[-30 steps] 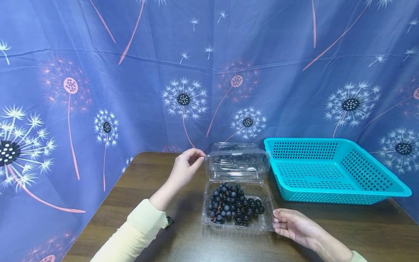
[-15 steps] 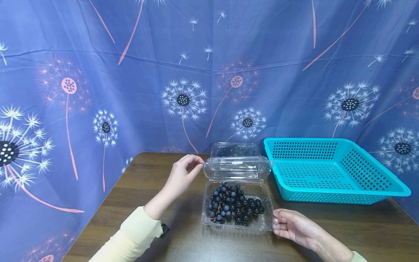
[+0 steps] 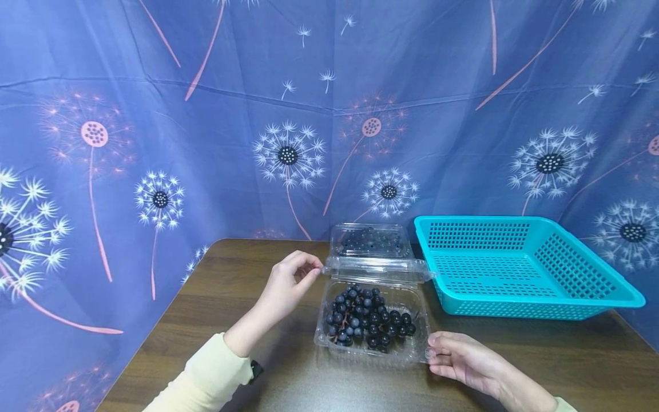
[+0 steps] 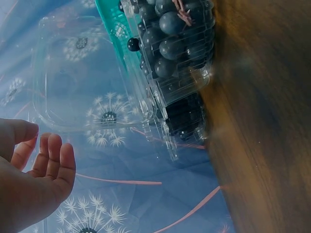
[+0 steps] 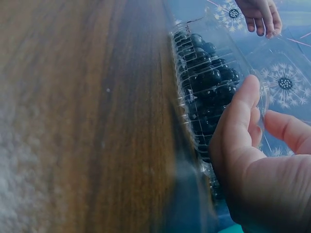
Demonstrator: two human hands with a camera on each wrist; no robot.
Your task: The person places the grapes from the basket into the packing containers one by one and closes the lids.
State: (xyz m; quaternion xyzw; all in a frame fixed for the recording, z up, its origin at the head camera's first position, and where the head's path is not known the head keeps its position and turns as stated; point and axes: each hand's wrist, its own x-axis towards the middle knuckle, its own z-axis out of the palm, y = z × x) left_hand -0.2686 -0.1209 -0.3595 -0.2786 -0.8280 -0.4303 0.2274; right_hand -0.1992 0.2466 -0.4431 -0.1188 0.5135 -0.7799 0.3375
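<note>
A clear plastic clamshell container (image 3: 321, 337) sits on the table with a bunch of dark grapes (image 3: 360, 315) inside. Its hinged lid (image 3: 378, 268) is raised at the far side, seen nearly edge-on in the head view. My left hand (image 3: 290, 283) pinches the lid's left corner between thumb and fingers; the left wrist view shows this hand (image 4: 41, 172) beside the transparent lid (image 4: 77, 73). At the container's right rim, my right hand (image 3: 471, 366) pinches the edge. The right wrist view has that hand's thumb and fingers (image 5: 238, 116) at the rim, grapes (image 5: 204, 77) showing through the wall.
Behind the lid stands a second clear clamshell (image 3: 370, 237) with dark contents. A turquoise perforated basket (image 3: 520, 309) is at the back right. The wooden table (image 3: 221, 274) ends at a blue dandelion-print cloth (image 3: 216, 143) hanging behind.
My left hand has brought the lid's free edge down and toward me, so the second clamshell behind shows more. The right hand stays at the rim, almost unmoved.
</note>
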